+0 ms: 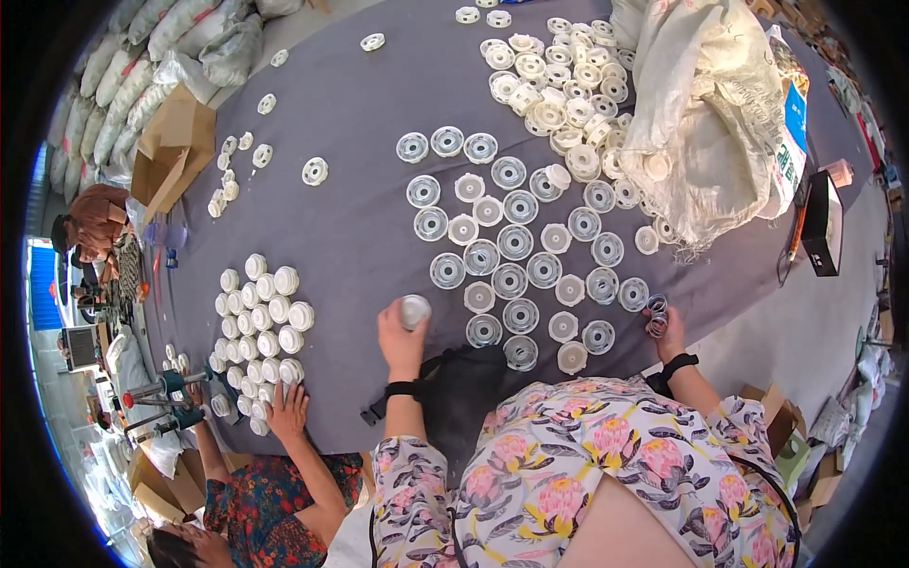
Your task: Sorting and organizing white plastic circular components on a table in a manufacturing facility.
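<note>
My left hand (pixel 399 343) is closed on a round white plastic part (pixel 415 311), held at the left of the laid-out pieces. In my right hand (pixel 671 337) are a few clear rings (pixel 656 305), gripped near the table's right front edge. Between my hands lie several clear-rimmed round discs (pixel 509 280) in loose rows. Scattered among them are smaller white caps with scalloped edges (pixel 562 327). One white cap (pixel 559 176) rests partly over a clear disc (pixel 543 185) toward the far side.
A heap of cream round parts (pixel 578 90) spills beside a white woven sack (pixel 705 123) on the grey-covered table (pixel 331 85). A black box (pixel 822 224) is at the right. At left, a co-worker's hand (pixel 288 413) touches grouped white round parts (pixel 270 312) near a green hand press (pixel 172 383).
</note>
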`<control>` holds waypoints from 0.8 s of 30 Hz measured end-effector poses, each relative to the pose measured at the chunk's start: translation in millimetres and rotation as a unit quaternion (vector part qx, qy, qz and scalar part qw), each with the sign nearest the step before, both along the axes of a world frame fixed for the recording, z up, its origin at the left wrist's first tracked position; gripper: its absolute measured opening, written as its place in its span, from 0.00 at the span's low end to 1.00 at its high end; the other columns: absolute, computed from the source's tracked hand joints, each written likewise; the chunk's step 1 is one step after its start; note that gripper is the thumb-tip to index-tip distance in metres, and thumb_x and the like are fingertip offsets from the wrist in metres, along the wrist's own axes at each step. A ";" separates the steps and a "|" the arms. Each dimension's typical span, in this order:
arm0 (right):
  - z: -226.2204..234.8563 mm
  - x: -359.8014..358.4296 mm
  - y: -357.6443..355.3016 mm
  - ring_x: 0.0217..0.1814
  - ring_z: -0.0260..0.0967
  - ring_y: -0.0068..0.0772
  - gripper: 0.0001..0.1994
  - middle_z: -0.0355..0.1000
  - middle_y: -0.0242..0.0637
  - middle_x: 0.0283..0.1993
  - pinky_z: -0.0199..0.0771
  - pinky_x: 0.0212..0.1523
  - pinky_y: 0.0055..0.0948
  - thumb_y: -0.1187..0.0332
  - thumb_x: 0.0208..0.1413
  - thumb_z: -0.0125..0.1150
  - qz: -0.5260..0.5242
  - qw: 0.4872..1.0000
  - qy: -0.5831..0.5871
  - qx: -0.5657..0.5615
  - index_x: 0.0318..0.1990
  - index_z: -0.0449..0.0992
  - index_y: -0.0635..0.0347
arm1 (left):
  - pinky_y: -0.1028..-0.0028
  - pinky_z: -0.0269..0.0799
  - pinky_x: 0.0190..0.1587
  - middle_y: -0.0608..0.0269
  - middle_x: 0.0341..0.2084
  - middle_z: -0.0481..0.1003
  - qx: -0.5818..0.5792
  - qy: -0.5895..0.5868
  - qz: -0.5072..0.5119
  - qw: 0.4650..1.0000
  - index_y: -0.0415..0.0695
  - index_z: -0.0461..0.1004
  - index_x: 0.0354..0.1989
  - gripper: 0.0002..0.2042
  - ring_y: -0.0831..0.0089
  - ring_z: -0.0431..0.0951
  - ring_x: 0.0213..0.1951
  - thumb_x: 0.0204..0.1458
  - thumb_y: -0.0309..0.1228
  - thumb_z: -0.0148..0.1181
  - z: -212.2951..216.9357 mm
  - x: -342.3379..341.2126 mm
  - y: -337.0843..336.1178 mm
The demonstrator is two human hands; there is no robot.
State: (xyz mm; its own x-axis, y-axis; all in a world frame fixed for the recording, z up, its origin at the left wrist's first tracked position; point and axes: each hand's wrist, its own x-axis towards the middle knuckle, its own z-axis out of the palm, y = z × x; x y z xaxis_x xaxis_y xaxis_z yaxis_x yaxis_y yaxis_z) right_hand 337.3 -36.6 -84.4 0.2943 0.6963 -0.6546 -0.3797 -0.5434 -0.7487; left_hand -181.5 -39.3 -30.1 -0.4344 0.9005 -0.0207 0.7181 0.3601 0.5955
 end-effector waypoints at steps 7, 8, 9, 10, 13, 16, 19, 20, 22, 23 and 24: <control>11.7 -10.5 1.6 0.16 0.63 0.28 0.16 0.76 0.42 0.29 0.60 0.18 0.25 0.57 0.57 0.43 -0.012 1.000 -0.009 -0.013 0.38 0.72 0.58 | 0.63 0.68 0.44 0.52 0.39 0.70 0.103 0.125 0.014 0.987 0.42 0.70 0.42 0.23 0.54 0.71 0.43 0.37 0.37 0.69 13.0 -21.6 18.5; 11.0 -9.9 1.3 0.16 0.63 0.28 0.16 0.76 0.42 0.29 0.60 0.18 0.25 0.57 0.57 0.43 -0.013 1.000 -0.009 -0.015 0.38 0.72 0.58 | 0.63 0.68 0.44 0.53 0.38 0.70 0.045 0.033 -0.035 0.998 0.41 0.70 0.42 0.24 0.55 0.71 0.44 0.37 0.38 0.70 20.0 -4.2 21.9; 8.1 -7.9 1.2 0.16 0.64 0.28 0.16 0.76 0.42 0.29 0.61 0.17 0.25 0.56 0.57 0.43 -0.009 1.000 -0.014 -0.011 0.38 0.72 0.58 | 0.63 0.68 0.44 0.53 0.38 0.70 -0.013 -0.060 -0.085 0.995 0.40 0.70 0.41 0.24 0.55 0.71 0.44 0.37 0.39 0.70 23.9 20.3 26.6; 5.8 -6.3 1.8 0.17 0.65 0.29 0.16 0.76 0.41 0.30 0.61 0.17 0.25 0.56 0.57 0.42 -0.005 1.000 -0.020 -0.007 0.39 0.72 0.58 | 0.63 0.68 0.43 0.54 0.38 0.70 -0.042 -0.034 -0.135 0.989 0.39 0.70 0.42 0.25 0.55 0.70 0.44 0.37 0.39 0.70 25.2 45.8 30.6; 11.7 -11.4 3.1 0.17 0.66 0.29 0.16 0.76 0.42 0.29 0.63 0.17 0.25 0.57 0.57 0.42 -0.009 1.000 -0.009 -0.022 0.39 0.72 0.59 | 0.62 0.69 0.43 0.54 0.40 0.69 -0.075 0.033 -0.196 0.977 0.40 0.69 0.44 0.26 0.55 0.70 0.45 0.36 0.40 0.70 24.2 90.6 39.3; 7.3 -10.1 2.6 0.16 0.65 0.28 0.16 0.76 0.42 0.29 0.64 0.18 0.25 0.57 0.58 0.42 -0.014 1.000 -0.013 -0.022 0.39 0.72 0.59 | 0.61 0.69 0.44 0.53 0.41 0.68 -0.098 0.088 -0.224 0.966 0.42 0.68 0.47 0.27 0.55 0.70 0.45 0.37 0.38 0.69 15.7 98.8 44.2; 3.1 -7.1 1.5 0.16 0.66 0.28 0.16 0.76 0.43 0.30 0.65 0.17 0.25 0.57 0.58 0.42 -0.017 1.000 -0.012 -0.015 0.40 0.72 0.58 | 0.60 0.69 0.46 0.52 0.41 0.68 -0.095 0.037 -0.206 0.973 0.43 0.67 0.49 0.28 0.54 0.70 0.44 0.37 0.35 0.68 14.4 92.6 44.7; 4.8 -8.1 1.4 0.16 0.66 0.28 0.16 0.76 0.43 0.30 0.65 0.17 0.25 0.57 0.58 0.42 -0.018 1.000 -0.011 -0.014 0.40 0.72 0.58 | 0.60 0.68 0.47 0.51 0.40 0.67 -0.072 -0.032 -0.173 0.982 0.42 0.66 0.50 0.28 0.53 0.70 0.44 0.37 0.34 0.67 16.2 86.6 43.4; 8.1 -10.3 1.0 0.16 0.67 0.28 0.17 0.76 0.43 0.30 0.65 0.17 0.23 0.57 0.58 0.41 -0.005 1.000 -0.023 -0.008 0.40 0.72 0.58 | 0.63 0.68 0.49 0.51 0.43 0.67 -0.062 -0.063 -0.152 0.984 0.40 0.64 0.51 0.27 0.58 0.71 0.46 0.40 0.28 0.65 18.2 70.8 45.9; 7.1 -8.8 0.7 0.16 0.67 0.28 0.17 0.76 0.43 0.30 0.65 0.17 0.23 0.57 0.58 0.41 -0.006 1.000 -0.022 -0.008 0.40 0.72 0.58 | 0.64 0.68 0.50 0.51 0.45 0.67 -0.023 -0.265 -0.066 0.962 0.41 0.63 0.50 0.26 0.60 0.70 0.48 0.41 0.26 0.65 15.9 63.1 47.1; 5.8 -7.3 1.1 0.17 0.67 0.29 0.17 0.76 0.45 0.30 0.66 0.18 0.24 0.57 0.58 0.42 -0.004 1.000 -0.019 -0.004 0.40 0.72 0.61 | 0.65 0.69 0.50 0.52 0.47 0.67 0.017 -0.453 0.023 0.891 0.41 0.63 0.50 0.25 0.63 0.70 0.49 0.42 0.23 0.64 13.6 57.1 48.0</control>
